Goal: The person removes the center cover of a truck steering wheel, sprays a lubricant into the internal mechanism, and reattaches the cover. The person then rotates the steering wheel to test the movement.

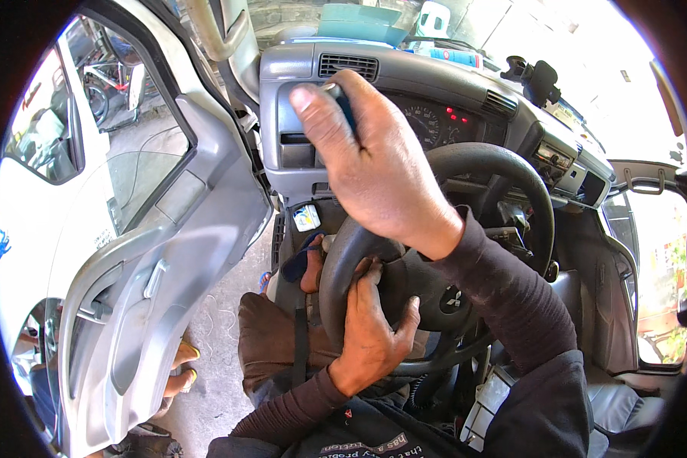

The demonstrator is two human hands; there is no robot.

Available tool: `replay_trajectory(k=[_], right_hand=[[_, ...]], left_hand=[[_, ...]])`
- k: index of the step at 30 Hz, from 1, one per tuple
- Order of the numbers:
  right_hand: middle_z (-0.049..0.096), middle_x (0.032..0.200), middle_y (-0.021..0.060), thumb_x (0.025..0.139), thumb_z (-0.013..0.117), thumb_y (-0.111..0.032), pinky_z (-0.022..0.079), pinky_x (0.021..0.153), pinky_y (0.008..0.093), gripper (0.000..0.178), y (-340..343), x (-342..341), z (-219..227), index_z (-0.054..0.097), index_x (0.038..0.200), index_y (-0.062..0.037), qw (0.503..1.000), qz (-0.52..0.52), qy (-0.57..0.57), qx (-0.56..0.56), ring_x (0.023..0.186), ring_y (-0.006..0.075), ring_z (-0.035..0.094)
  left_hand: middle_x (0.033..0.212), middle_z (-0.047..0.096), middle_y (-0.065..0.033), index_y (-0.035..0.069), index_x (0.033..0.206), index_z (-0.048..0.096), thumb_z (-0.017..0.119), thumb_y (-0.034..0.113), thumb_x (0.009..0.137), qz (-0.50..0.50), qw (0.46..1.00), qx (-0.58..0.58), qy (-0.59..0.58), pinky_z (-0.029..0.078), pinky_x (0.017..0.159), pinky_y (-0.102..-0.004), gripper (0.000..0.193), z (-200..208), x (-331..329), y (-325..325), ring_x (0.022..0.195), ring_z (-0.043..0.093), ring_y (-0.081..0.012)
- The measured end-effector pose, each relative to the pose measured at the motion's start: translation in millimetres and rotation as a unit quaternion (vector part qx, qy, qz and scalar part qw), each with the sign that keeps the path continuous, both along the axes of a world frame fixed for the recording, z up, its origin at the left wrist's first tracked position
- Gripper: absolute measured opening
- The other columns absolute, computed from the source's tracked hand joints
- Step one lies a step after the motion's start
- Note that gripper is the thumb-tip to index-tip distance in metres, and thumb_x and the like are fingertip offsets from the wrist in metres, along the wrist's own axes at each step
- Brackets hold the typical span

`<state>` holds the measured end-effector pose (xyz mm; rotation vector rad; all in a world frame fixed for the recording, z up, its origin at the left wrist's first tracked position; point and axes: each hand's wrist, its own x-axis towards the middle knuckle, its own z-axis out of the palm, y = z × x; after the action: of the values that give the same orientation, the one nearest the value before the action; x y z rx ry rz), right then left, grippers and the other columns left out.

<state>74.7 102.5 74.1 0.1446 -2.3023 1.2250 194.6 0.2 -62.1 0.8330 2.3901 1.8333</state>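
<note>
Object, dark, lies between fingers and thumb — right hand.

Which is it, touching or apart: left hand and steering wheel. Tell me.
Touching. The head view shows the left hand hooked onto the steering wheel at its left side.

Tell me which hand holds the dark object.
The right hand, raised before the dashboard, grips the dark object; the left hand, lower down, is at the steering wheel instead.
</note>
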Motion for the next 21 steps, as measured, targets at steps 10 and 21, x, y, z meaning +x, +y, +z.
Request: replay_trajectory(k=[10,21], right_hand=[[0.069,0.085,0.0361,0.107,0.055,-0.043,0.054,0.081,0.0569,0.054,-2,-12,9,0.061,0.099,0.0105,0.986,-0.031,-0.158,0.042,0.088,0.0549,0.069],[0.065,0.078,0.0070,0.107,0.046,-0.063,0.035,0.032,0.0245,0.065,126,165,81,0.061,0.118,-0.0006,0.940,-0.009,0.061,-0.336,0.038,0.0086,0.042]], left_hand=[[0.131,0.050,-0.0331,-0.009,0.126,0.053,0.086,0.023,0.085,-0.056,0.998,-0.008,-0.027,0.047,0.103,-0.0489,0.062,17,-7,-9,0.119,0.056,-0.0444],[0.112,0.070,-0.0192,0.000,0.120,0.058,0.092,0.019,0.083,-0.188,0.980,0.038,-0.061,0.058,0.088,-0.0391,0.054,56,21,-22,0.100,0.073,-0.0316]])
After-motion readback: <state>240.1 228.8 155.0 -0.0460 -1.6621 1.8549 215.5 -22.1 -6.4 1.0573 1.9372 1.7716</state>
